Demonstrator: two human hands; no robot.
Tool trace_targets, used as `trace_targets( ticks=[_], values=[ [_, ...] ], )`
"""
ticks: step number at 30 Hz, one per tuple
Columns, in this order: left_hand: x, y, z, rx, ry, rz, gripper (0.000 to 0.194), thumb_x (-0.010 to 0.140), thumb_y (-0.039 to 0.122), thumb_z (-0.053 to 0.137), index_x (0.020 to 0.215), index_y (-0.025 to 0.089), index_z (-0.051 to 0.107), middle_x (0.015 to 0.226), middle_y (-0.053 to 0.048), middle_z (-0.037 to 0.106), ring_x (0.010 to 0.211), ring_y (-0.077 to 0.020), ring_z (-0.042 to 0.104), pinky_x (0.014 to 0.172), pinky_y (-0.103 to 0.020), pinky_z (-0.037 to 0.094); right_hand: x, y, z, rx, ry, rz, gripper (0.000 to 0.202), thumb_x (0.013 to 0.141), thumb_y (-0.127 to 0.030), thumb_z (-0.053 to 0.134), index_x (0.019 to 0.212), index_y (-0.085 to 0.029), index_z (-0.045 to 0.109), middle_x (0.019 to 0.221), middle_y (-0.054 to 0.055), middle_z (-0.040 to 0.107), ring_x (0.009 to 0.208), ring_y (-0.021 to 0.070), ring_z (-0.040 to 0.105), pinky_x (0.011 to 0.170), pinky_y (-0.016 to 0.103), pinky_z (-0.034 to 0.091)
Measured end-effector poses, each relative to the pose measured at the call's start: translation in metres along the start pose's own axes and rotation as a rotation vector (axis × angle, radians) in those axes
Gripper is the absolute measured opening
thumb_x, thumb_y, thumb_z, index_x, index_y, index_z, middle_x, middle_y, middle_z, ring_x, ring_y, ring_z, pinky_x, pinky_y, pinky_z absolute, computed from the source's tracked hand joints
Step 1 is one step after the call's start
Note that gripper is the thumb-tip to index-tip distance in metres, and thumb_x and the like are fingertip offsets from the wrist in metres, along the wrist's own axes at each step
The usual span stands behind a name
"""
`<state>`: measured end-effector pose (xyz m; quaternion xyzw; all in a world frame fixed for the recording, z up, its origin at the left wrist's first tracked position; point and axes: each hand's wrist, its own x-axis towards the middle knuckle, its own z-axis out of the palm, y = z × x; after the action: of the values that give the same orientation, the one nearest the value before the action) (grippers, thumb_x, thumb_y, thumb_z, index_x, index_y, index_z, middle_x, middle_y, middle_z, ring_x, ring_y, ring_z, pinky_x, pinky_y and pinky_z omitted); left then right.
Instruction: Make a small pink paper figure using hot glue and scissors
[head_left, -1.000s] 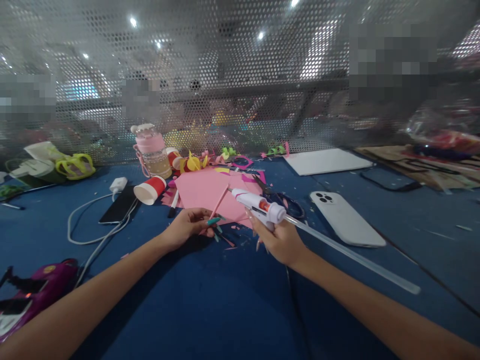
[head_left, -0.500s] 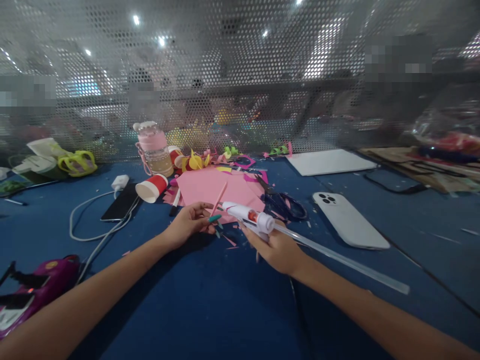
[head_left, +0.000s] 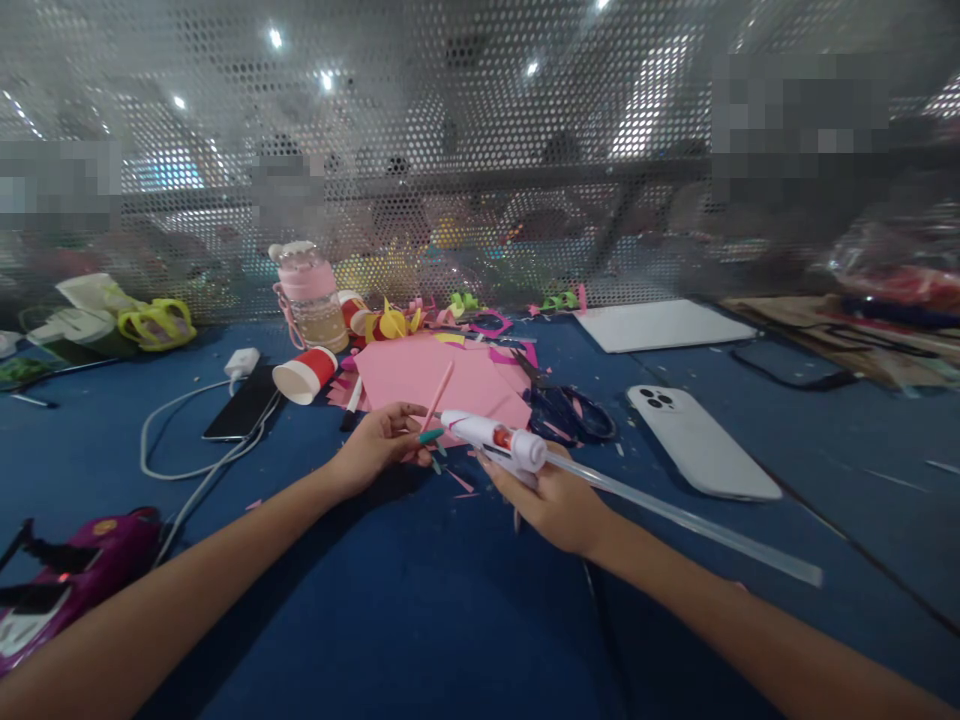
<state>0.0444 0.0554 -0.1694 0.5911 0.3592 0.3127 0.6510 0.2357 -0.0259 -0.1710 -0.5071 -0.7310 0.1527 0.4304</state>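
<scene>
My right hand is wrapped round a white glue gun, its nozzle pointing left. A long clear glue stick sticks out of the back of the gun toward the lower right. Between the fingertips of my left hand is a narrow pink paper strip, tilted up to the right. The nozzle is close to the strip's lower part; whether they touch I cannot tell. Behind both hands lie pink paper sheets. Dark-handled scissors rest beyond the gun, and paper scraps are scattered below it.
A red and white paper cup lies on its side near a pink-lidded bottle. A black phone with a white cable is at left, a white phone at right. A purple object sits lower left. Perforated metal stands behind.
Both hands hold nearly the same pose. The glue gun's nozzle has shifted very slightly left and down, nearer the strip.
</scene>
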Motion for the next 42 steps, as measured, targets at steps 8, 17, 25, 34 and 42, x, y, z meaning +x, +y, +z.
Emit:
trace_targets(
  ticks=[8, 17, 25, 34, 42],
  values=[
    [-0.003, 0.003, 0.001, 0.045, -0.042, 0.001, 0.033, 0.067, 0.023, 0.067, 0.093, 0.012, 0.05, 0.057, 0.002, 0.062, 0.051, -0.0075, 0.058, 0.049, -0.017, 0.038, 0.006, 0.001, -0.008, 0.006, 0.049, 0.054, 0.024, 0.077, -0.029, 0.042, 0.081, -0.012, 0.06, 0.053, 0.002, 0.055, 0.043, 0.0128, 0.051, 0.044, 0.025, 0.043],
    [-0.003, 0.005, 0.002, 0.026, -0.074, -0.036, 0.024, 0.065, 0.022, 0.069, 0.08, 0.011, 0.055, 0.058, 0.002, 0.062, 0.049, -0.0059, 0.058, 0.048, -0.015, 0.041, 0.009, 0.017, -0.007, -0.09, 0.27, 0.107, 0.023, 0.078, -0.033, 0.042, 0.082, -0.016, 0.056, 0.065, 0.004, 0.057, 0.059, 0.0168, 0.056, 0.054, 0.028, 0.045],
    [0.004, 0.031, -0.009, 0.018, 0.202, 0.128, 0.028, 0.064, 0.02, 0.068, 0.084, 0.012, 0.05, 0.061, 0.001, 0.063, 0.053, -0.0109, 0.062, 0.058, -0.024, 0.05, 0.007, 0.004, -0.004, -0.621, 0.084, -0.038, 0.016, 0.077, -0.026, 0.038, 0.083, -0.014, 0.048, 0.08, 0.011, 0.053, 0.058, 0.0181, 0.054, 0.045, 0.027, 0.04],
    [-0.014, 0.097, -0.034, 0.35, 0.337, 0.145, 0.013, 0.066, 0.006, 0.059, 0.079, 0.009, 0.055, 0.062, -0.002, 0.064, 0.053, -0.013, 0.063, 0.055, -0.024, 0.051, 0.025, -0.061, 0.073, -0.839, -0.206, -0.178, 0.027, 0.081, -0.007, 0.034, 0.103, -0.009, 0.051, 0.099, 0.018, 0.056, 0.067, 0.0204, 0.059, 0.051, 0.03, 0.046],
    [-0.019, 0.092, -0.043, 0.651, 0.241, 0.115, 0.017, 0.066, 0.009, 0.055, 0.08, 0.013, 0.063, 0.067, -0.004, 0.067, 0.057, -0.0145, 0.064, 0.055, -0.024, 0.049, 0.061, -0.099, 0.133, -0.652, -0.172, -0.007, 0.041, 0.083, -0.028, 0.045, 0.11, 0.002, 0.049, 0.113, 0.029, 0.049, 0.099, 0.0319, 0.05, 0.071, 0.043, 0.046]
  ],
)
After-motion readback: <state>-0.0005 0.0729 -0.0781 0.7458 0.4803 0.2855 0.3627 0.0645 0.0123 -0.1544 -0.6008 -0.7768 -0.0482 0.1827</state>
